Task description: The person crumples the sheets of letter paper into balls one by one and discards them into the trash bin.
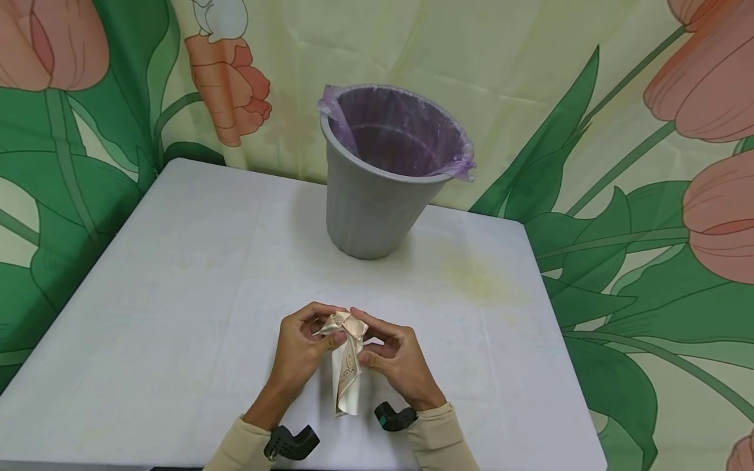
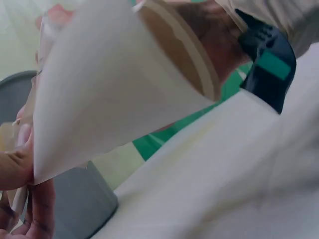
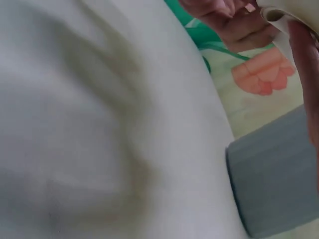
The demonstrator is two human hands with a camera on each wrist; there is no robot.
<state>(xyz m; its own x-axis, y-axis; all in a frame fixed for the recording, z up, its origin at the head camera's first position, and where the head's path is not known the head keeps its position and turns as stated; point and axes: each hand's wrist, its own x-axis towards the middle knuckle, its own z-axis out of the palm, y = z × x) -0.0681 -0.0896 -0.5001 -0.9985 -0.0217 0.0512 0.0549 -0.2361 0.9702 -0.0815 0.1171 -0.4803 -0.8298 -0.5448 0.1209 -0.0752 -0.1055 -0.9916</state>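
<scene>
Here both hands met at the near middle of the tabletop (image 1: 177, 275), just above its surface. The left hand (image 1: 300, 356) and the right hand (image 1: 397, 366) each pinched the top of a cream wrapper (image 1: 346, 366), their fingers (image 1: 337, 339) curled round its crumpled upper end. That bunched end sat between the fingertips of the two hands, while the flat, patterned part hung down between the wrists toward the near edge. In the left wrist view the wrapper (image 2: 114, 94) filled most of the picture as a pale cone, with the left fingers (image 2: 17, 169) clamped on its edge at the left. In the right wrist view only a strip of the wrapper (image 3: 279, 20) showed at the top right, against the fingers.

A grey bin (image 1: 377, 196) with a purple liner (image 1: 400, 131) stood at the far middle of the tabletop, well apart from the hands. A flowered cloth (image 1: 648, 163) hung behind it.
</scene>
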